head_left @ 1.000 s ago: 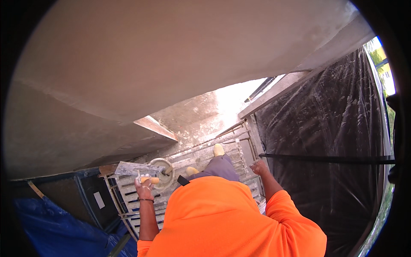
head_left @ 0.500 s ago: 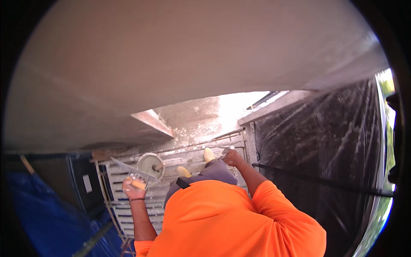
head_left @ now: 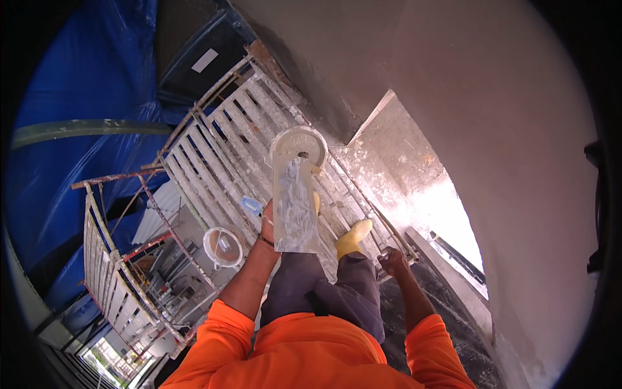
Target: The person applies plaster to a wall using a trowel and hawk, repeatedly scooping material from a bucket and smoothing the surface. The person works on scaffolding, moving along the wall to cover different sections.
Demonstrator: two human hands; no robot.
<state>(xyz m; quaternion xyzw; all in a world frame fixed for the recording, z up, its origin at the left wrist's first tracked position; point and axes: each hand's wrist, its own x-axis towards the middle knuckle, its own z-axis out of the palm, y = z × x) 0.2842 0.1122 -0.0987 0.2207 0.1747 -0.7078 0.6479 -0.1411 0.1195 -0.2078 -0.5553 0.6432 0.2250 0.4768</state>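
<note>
My left hand (head_left: 267, 223) grips a flat rectangular plastering trowel (head_left: 296, 211), held level in front of my legs. Wet grey plaster is smeared over its blade, which hides most of the fingers. Just beyond it a round bucket (head_left: 280, 150) of grey mix stands on the slatted platform (head_left: 223, 139), partly covered by the blade. A tool's tan handle (head_left: 316, 170) shows at the bucket's rim. Low at my right side, my right hand (head_left: 391, 260) has curled fingers beside the platform's edge rail. Whatever it may hold is too small to make out.
My yellow boots (head_left: 354, 237) stand on the slats. A white bucket (head_left: 223, 247) sits lower down at the left, near a second scaffold frame (head_left: 123, 266). A smooth plastered wall (head_left: 518, 162) rises at the right. Blue sheeting (head_left: 84, 78) hangs at the far left.
My view has swung round to the left, bringing the second scaffold and the white bucket into sight. The trowel has come in front of my body, its plastered face now showing.
</note>
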